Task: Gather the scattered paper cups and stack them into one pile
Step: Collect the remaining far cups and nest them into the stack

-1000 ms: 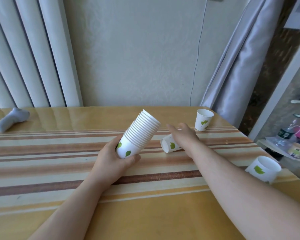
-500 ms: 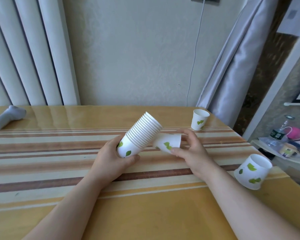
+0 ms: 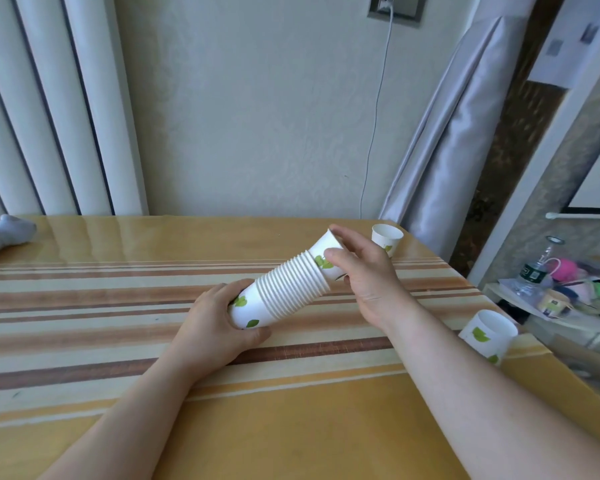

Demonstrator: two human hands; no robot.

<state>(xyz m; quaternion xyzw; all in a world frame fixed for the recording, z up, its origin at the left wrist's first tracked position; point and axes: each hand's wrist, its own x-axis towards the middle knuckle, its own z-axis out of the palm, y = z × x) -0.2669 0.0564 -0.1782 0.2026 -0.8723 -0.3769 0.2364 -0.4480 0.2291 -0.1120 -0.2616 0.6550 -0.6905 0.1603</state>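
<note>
Head view: left hand (image 3: 219, 320) grips base of tilted cup stack (image 3: 284, 292) above striped table (image 3: 84, 341). Right hand (image 3: 364, 275) pinches a half-inserted cup (image 3: 324, 252). Advice: push along the stack's axis until seated. Two loose cups (image 3: 387, 237) (image 3: 487, 334) remain at right.

You are looking at a striped table (image 3: 84, 306) carrying two cups (image 3: 387, 236) (image 3: 487, 332) and a grey object (image 3: 4, 233).

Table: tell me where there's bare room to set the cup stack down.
Bare: the near table between both forearms, and the wide left stretch up to the grey object. Crowded: the right edge, with one loose cup near and another at the far corner.
</note>
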